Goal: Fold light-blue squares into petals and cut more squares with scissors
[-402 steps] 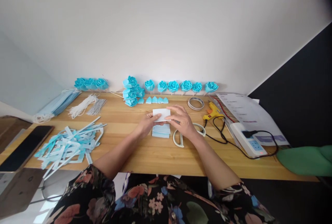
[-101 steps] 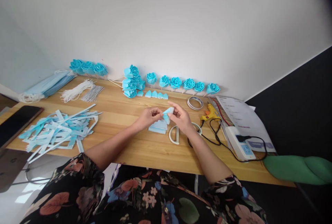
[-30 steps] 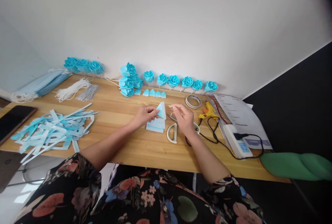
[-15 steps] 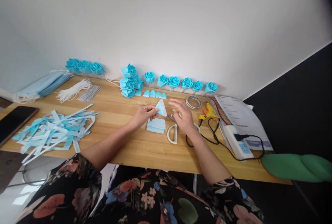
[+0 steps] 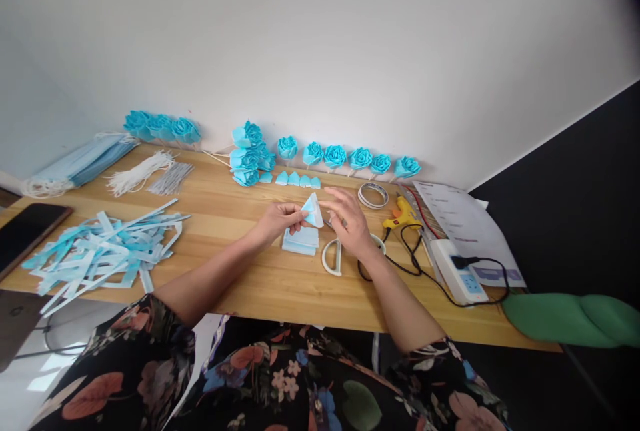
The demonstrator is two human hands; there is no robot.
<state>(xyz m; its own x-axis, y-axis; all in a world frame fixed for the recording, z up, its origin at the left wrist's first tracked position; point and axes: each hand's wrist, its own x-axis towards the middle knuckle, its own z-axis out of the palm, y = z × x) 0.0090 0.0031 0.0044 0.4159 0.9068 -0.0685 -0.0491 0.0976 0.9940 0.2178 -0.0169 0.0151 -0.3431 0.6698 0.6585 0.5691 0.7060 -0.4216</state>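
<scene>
Between the thumb and fingers of my left hand (image 5: 284,219) is a folded, cone-like piece of blue and white mask fabric (image 5: 313,212). My right hand (image 5: 349,216) hovers just to its right, fingers apart, with a fingertip close to the fabric's edge; whether it touches, I cannot tell. Under my left hand lies a small stack of pale blue fabric pieces (image 5: 300,242). White-handled scissors (image 5: 332,258) rest on the table below my right hand, partly hidden by it. Behind the hands stands a row of cut blue petal pieces (image 5: 299,180).
Blue fabric roses (image 5: 335,156) line the wall. At left are cut strips (image 5: 110,251), a phone (image 5: 31,234), face masks (image 5: 85,158), white cords (image 5: 140,171) and grey wires (image 5: 171,178). At right are a tape roll (image 5: 373,196), a yellow glue gun (image 5: 401,212) and a power strip (image 5: 457,271).
My right hand has moved slightly left, bringing its fingers nearer the folded fabric. My left hand still pinches it, having shifted only a little.
</scene>
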